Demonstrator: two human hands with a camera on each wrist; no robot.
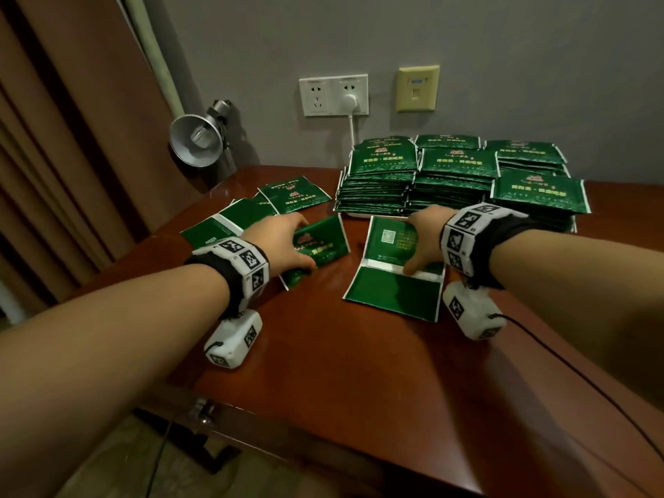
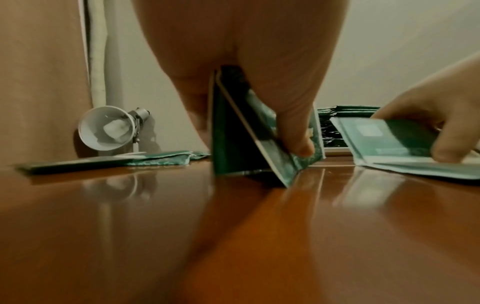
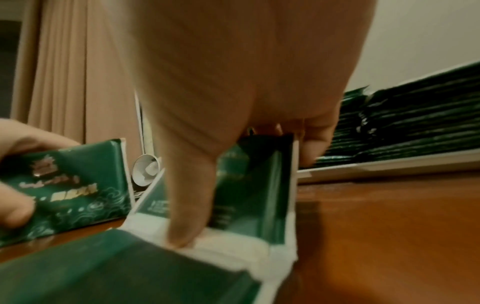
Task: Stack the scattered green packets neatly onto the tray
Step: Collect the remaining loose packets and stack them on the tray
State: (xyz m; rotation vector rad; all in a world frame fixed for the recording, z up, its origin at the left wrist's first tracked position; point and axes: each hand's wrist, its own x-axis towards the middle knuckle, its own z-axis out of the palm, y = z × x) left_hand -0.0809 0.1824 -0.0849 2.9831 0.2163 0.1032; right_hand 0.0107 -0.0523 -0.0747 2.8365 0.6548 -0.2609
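Observation:
Green foil packets lie scattered on the red-brown table (image 1: 323, 354). My left hand (image 1: 305, 244) grips two of them (image 2: 233, 144), stood on edge and leaning apart, thumb (image 2: 298, 144) on the front one. My right hand (image 1: 413, 246) holds a back-side-up packet (image 1: 388, 242): its thumb (image 3: 187, 216) presses the near white seam and its fingers (image 3: 317, 144) curl over the raised far edge. Another packet (image 1: 395, 296) lies flat just in front of it. More loose packets (image 1: 294, 194) sit at the left. Behind stands the white tray (image 3: 389, 166), loaded with tall packet stacks (image 1: 456, 174).
A metal desk lamp (image 1: 196, 140) stands at the table's back left corner by a brown curtain. Wall sockets (image 1: 334, 95) with a white plug sit above the tray. A black cable (image 1: 575, 368) trails across the table's right side. The table's near edge runs below my forearms.

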